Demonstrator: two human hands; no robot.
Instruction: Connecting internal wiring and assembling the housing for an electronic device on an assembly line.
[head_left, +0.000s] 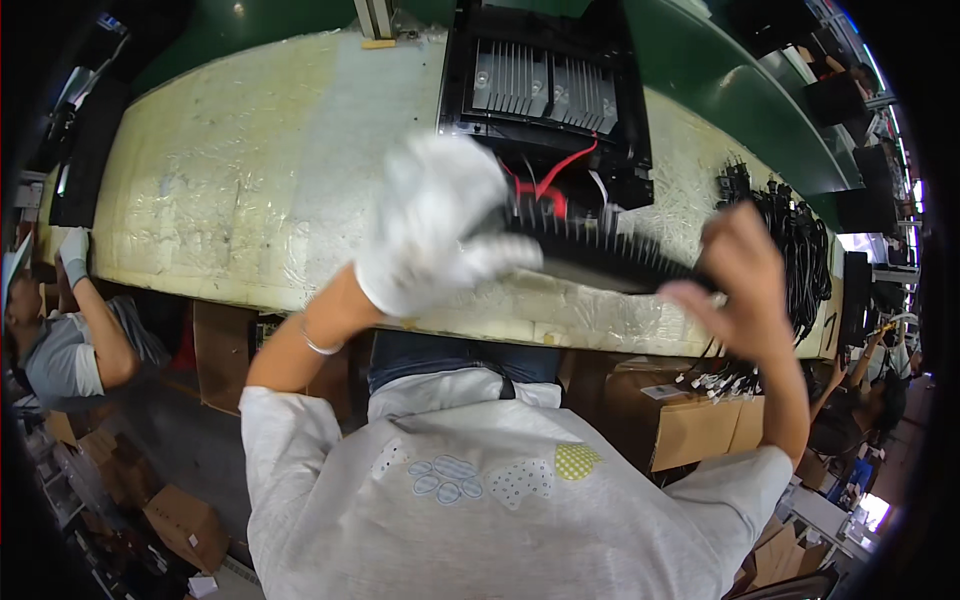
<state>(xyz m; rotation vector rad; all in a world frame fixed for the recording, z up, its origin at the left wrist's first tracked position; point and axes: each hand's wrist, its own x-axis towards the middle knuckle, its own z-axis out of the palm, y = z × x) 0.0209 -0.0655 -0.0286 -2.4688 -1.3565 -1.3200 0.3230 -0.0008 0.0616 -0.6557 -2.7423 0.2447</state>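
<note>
A long black panel with a comb-like row of slots or fins along its upper edge is held level above the near edge of the bench. My left hand, in a white glove and smeared by motion, grips its left end. My bare right hand pinches its right end, fingers blurred. Just beyond the panel lies a black equipment housing, opened up. Inside it sit silver finned heat sinks, and a red cable loops out at its near side. The panel partly hides the housing's near edge.
Bundles of black cables lie at the bench's right end, with loose connectors hanging over the edge. The bench top has a plastic-wrapped cover. Cardboard boxes stand below. A co-worker is at the far left.
</note>
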